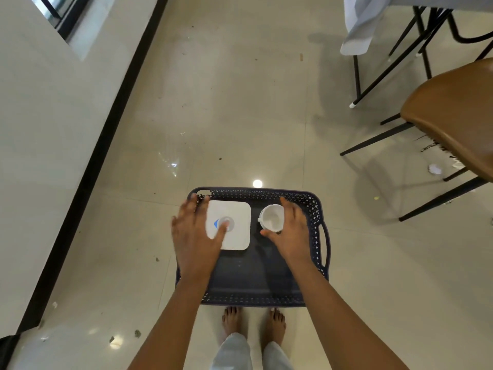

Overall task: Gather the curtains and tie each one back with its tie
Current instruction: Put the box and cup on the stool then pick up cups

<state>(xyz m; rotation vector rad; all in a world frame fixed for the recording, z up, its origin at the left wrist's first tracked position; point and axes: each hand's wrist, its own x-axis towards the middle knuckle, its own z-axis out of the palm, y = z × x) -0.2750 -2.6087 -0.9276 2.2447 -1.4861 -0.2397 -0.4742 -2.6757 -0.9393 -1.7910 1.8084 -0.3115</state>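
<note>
No curtain or tie shows in the head view. A dark blue perforated tray [314,206] lies on the floor in front of my bare feet. It holds a white square plate [237,236] with a small round piece at its middle, and a white cup [272,218]. My left hand [194,233] hovers over the plate's left side, fingers spread, thumb over the plate's middle. My right hand [292,231] is open beside the cup, fingers apart, thumb near the cup's base. Whether either hand touches anything I cannot tell.
A white wall with a black skirting [106,134] runs along the left, a window frame [57,16] at the top left. A brown chair [453,113] on black legs stands at the right. Behind it is a table draped with white cloth [362,25]. The glossy floor carries scattered debris.
</note>
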